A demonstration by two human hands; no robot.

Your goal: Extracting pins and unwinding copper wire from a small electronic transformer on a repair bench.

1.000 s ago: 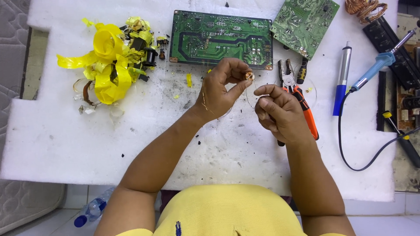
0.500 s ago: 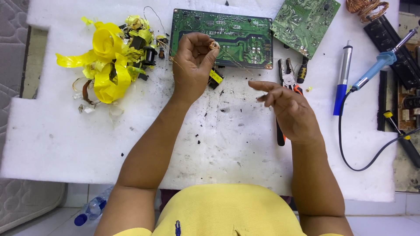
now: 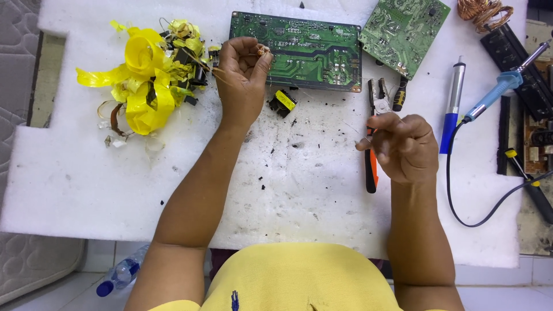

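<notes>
My left hand is raised over the near edge of a green circuit board and pinches a small copper-wound coil between thumb and fingertips. My right hand is well off to the right, above orange-handled pliers. Its fingers are curled, with thumb and forefinger pinched together as on a very thin wire, which I can barely make out. A small transformer core wrapped in yellow tape lies on the white foam sheet just right of my left wrist.
A heap of yellow tape and parts lies at the left. A second green board, a blue-and-silver suction pump, a blue soldering iron, copper wire loops and a screwdriver are at the right. A plastic bottle lies on the floor.
My hands were together in the middle; they have drawn apart. The left has gone up and left with the coil, the right has pulled right and slightly down.
</notes>
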